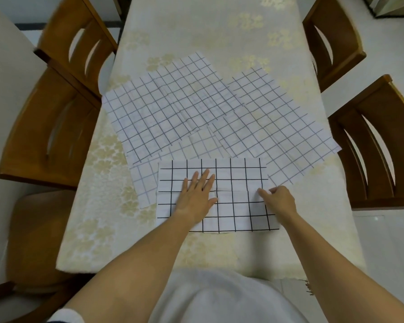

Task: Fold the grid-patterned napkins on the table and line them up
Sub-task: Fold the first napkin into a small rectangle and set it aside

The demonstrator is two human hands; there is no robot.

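Observation:
A white napkin with a bold black grid [233, 206] lies square to me near the table's front edge, partly folded, with a folded edge running across its middle. My left hand [196, 197] presses flat on its left half, fingers spread. My right hand [278, 198] pinches the napkin's fold at the right side. Beyond it, several unfolded grid napkins [173, 108] lie spread and overlapping at angles, their lines fainter. One of them reaches the table's right edge [289, 127]. A smaller piece [145, 183] sticks out from under the near napkin's left side.
The table carries a cream cloth with gold flowers [98, 217]. Wooden chairs stand close on the left [56, 117] and on the right [371, 145]. The far part of the table [208, 24] holds nothing but the cloth.

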